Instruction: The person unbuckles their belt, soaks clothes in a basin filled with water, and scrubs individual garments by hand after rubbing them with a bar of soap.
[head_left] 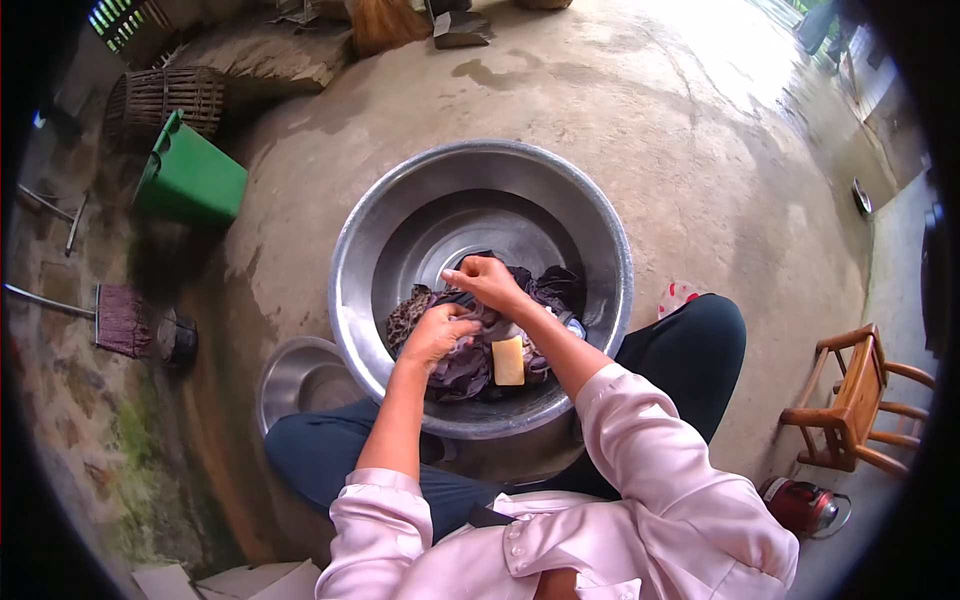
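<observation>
A large metal basin (350, 250) stands between my legs with water and a heap of wet clothes (465, 370) in it. The clothes are dark and purplish, with a leopard-print piece (405, 318) at the left. My left hand (437, 335) is curled on a purplish garment at the near left of the heap. Above it, to the right, my right hand (487, 280) is closed over the same cloth; its fingertips are partly hidden. A yellowish bar of soap (508, 361) rests on the clothes below my right wrist.
A smaller metal basin (290, 365) sits left of the large one. Farther left are a green bin (195, 175), a woven basket (170, 97) and a purple broom (122, 320). A wooden chair (850, 400) and a red flask (800, 507) stand at the right.
</observation>
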